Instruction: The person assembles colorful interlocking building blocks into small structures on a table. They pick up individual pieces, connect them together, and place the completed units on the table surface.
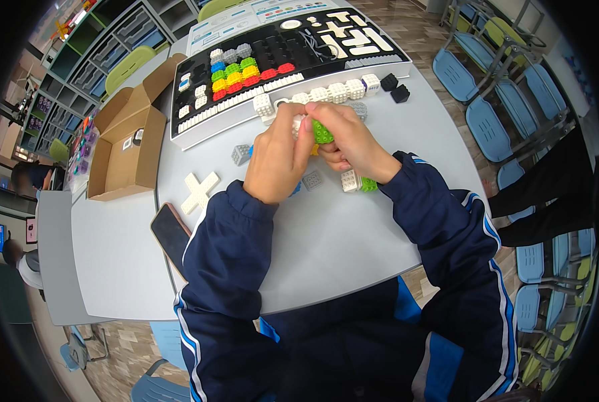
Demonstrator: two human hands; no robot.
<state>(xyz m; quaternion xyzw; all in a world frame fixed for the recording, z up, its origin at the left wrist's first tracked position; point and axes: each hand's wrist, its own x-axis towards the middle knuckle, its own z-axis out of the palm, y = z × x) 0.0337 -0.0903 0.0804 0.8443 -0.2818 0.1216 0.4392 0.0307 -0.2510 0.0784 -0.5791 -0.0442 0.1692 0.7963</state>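
My left hand (272,161) and my right hand (358,137) meet above the table, fingers closed around studded building blocks. The right hand's fingers wrap a bright green block (322,132). Between my left thumb and forefinger shows part of a white block (298,127); fingers hide most of it, and I cannot tell whether the two are joined. Below the hands lie a flat grey block (312,180) and a white block (350,181) against a green one (368,184). Beside my left hand rests a grey block (241,155). Something yellow and blue is partly hidden under the hands.
A black tray (272,48) of coloured blocks lies behind, with a row of white blocks (337,92) and black blocks (400,94) along its near side. An open cardboard box (126,144), white cross piece (199,192) and phone (171,234) lie left. Blue chairs (490,127) stand right.
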